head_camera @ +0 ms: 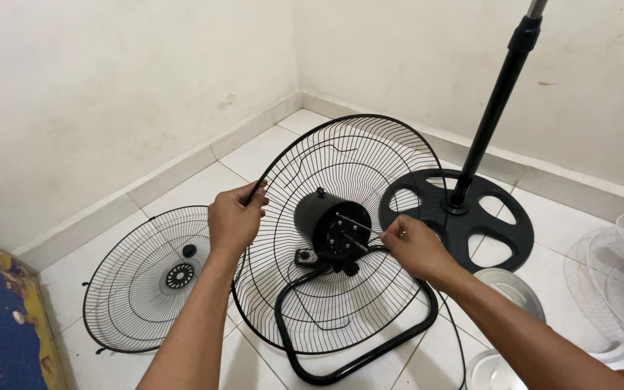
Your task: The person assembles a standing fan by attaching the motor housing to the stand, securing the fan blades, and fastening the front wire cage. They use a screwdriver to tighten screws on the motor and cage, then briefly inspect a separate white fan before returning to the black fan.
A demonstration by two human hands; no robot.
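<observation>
White floor tiles [269, 155] run into a plaster corner. Nearest, the left hand [234, 219] is closed on the rim of the upright rear fan guard [341, 303] at about ten o'clock; the right hand [414, 245] seems to pinch the motor shaft [352, 222] at three o'clock. One loose black grille [135, 300] lies at nine o'clock. Farther, one round pedestal base [492, 231] with its pole stands at two o'clock.

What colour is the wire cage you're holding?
Black. The wire cage, gripped by the left hand, shows clearly in the head view.
</observation>
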